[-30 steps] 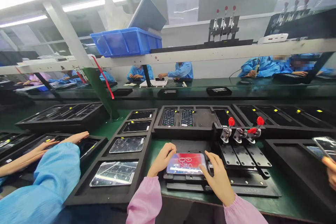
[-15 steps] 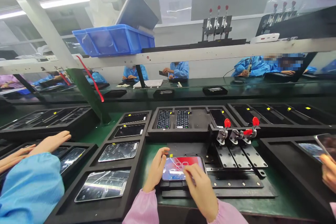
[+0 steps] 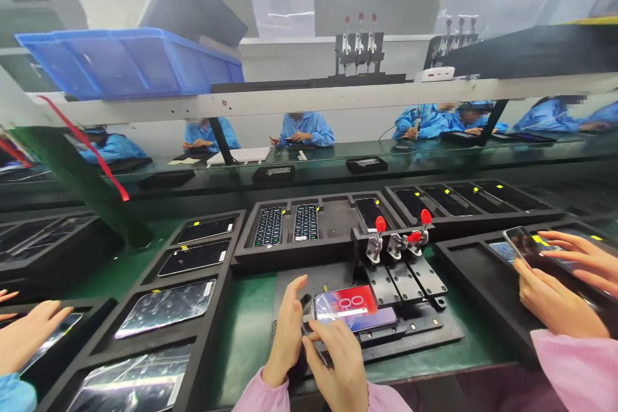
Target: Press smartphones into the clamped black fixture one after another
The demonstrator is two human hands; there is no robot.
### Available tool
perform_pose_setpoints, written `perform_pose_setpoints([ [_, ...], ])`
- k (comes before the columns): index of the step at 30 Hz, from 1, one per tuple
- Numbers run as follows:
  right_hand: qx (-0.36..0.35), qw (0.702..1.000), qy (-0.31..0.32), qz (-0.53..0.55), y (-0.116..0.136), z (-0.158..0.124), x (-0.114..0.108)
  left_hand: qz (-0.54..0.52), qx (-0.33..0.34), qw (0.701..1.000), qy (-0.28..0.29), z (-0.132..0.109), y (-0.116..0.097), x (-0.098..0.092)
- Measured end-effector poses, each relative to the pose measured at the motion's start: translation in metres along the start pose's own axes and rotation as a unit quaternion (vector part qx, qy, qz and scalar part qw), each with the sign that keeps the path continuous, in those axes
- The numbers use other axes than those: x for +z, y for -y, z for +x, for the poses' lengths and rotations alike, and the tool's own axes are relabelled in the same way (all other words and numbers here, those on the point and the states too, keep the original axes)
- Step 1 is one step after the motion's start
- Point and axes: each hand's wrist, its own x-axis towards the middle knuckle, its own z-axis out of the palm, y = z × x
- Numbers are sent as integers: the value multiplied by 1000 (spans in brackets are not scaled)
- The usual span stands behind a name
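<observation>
A smartphone (image 3: 345, 306) with a lit red and purple screen lies on a black metal fixture plate (image 3: 410, 338). My left hand (image 3: 287, 331) stands with its fingers up, just beside the phone's left edge. My right hand (image 3: 338, 360) is at the phone's lower left corner, its fingertips at the edge. Whether it grips the phone is hard to tell. Behind the phone stand red-handled toggle clamps (image 3: 398, 238). A co-worker's pink-sleeved hands (image 3: 560, 286) hold a second phone (image 3: 528, 251) at the right.
Black foam trays (image 3: 103, 347) holding phone panels line the green bench mat (image 3: 244, 335) to my left. Another tray (image 3: 333, 219) stands behind the fixture. A blue-sleeved hand (image 3: 29, 341) rests at the far left. Co-workers in blue sit across the bench.
The view has swung right, so everything sits further left in the frame. My hands have closed toward the phone's lower left, and the phone looks slightly shifted. A co-worker's hands now show at the right.
</observation>
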Motion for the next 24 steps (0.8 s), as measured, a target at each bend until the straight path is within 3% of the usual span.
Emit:
perform_pose_setpoints([
  [2,17,1000,-7,4,-4,-1,-1,20,16,998,-55,-10,-7,-4],
  [6,52,998,28,21,-6,-4,-5,5,-39,999,-23,-32,-24,-1],
  [9,25,995,91,25,-9,-11,-17,-71,-108,991,-45,-37,-30,6],
  [11,21,996,86,20,-15,-19,-30,-112,-131,984,-40,-35,-29,7],
  [14,88,994,35,-52,-28,-31,-53,-102,-130,986,-26,-29,-21,4],
  [17,124,976,47,-173,-40,-38,-67,-33,-113,992,-46,-25,-13,-1],
  [20,107,963,95,-227,-39,-41,-62,14,-96,994,-54,-24,-7,-4],
  [24,133,971,150,-132,-25,-42,-48,11,-91,994,-54,-23,-1,-7],
])
